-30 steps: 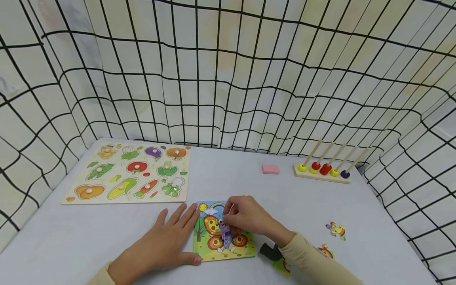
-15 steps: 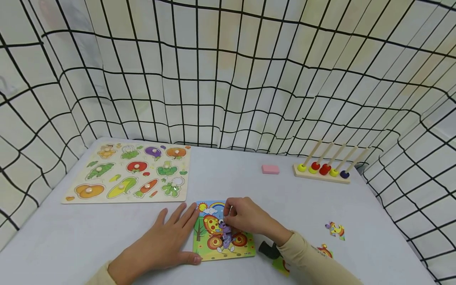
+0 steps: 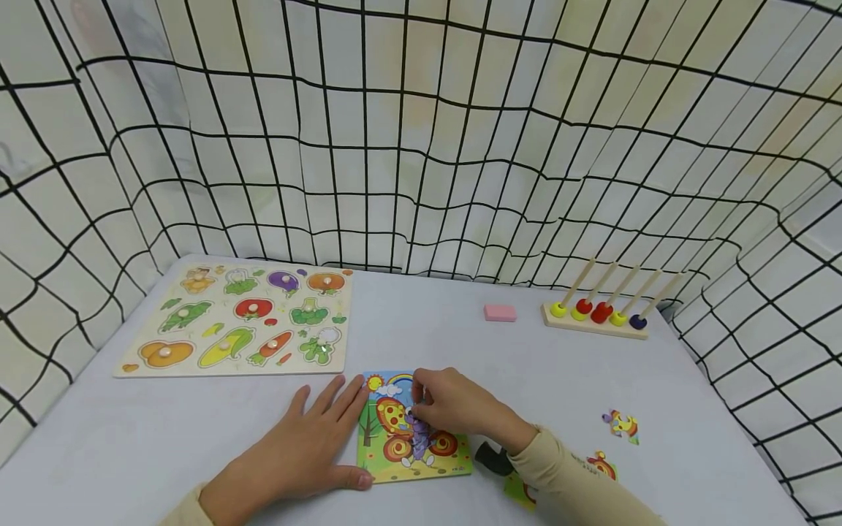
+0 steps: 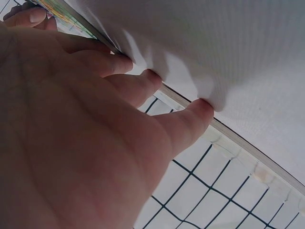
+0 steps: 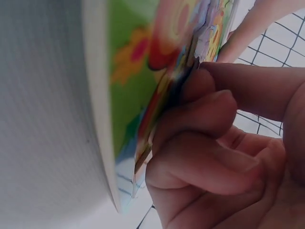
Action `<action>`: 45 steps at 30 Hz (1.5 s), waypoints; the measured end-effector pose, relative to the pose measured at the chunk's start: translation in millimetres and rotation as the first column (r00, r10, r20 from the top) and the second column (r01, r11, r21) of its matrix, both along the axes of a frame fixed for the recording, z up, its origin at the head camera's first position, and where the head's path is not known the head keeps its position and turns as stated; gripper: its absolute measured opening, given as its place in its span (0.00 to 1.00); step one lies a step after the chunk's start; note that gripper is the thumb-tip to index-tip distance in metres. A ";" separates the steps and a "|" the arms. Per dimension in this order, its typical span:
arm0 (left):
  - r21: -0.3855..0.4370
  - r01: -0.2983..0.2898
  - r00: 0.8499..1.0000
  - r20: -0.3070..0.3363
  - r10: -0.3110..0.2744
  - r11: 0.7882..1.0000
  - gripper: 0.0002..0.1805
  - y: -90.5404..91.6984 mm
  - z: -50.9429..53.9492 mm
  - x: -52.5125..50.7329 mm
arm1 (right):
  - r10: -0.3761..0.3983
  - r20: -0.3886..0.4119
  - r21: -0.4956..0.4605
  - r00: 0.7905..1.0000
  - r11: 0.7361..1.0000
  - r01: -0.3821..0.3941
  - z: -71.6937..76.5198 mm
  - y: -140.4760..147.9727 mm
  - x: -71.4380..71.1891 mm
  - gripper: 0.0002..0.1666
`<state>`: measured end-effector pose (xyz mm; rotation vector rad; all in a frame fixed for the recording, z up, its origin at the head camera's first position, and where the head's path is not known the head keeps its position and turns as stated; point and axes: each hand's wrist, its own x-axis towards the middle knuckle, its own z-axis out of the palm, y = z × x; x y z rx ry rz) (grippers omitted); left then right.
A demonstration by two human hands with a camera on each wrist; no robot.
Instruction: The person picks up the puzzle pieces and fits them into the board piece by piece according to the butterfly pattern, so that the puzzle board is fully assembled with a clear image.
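A square picture puzzle with a purple cartoon figure, a sun and a rainbow lies on the table at front centre. My left hand lies flat at its left side, fingers spread, with fingertips and thumb touching the board's edge. Over the puzzle's upper right, my right hand has curled fingers and pinches a puzzle piece, mostly hidden beneath them. In the right wrist view that piece sits slightly tilted on the board. Loose puzzle pieces lie to the right, one partly under the right forearm.
A wooden vegetable peg puzzle lies at back left. A pink block and a wooden bead stacker stand at the back right. Black netting over white cloth surrounds the table. A black object sits beside the right wrist.
My right hand's fingers have shifted slightly on the puzzle's upper right, the thumb moving a little lower. My left hand and the loose pieces stay where they were.
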<state>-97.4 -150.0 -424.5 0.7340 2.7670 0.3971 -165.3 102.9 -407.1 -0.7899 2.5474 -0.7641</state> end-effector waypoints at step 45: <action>0.014 -0.006 1.000 0.025 0.006 1.000 0.68 1.1 -0.8 -1.1 | 0.099 0.041 -0.069 0.994 0.993 -0.096 8.5 63.1 9.0 0.18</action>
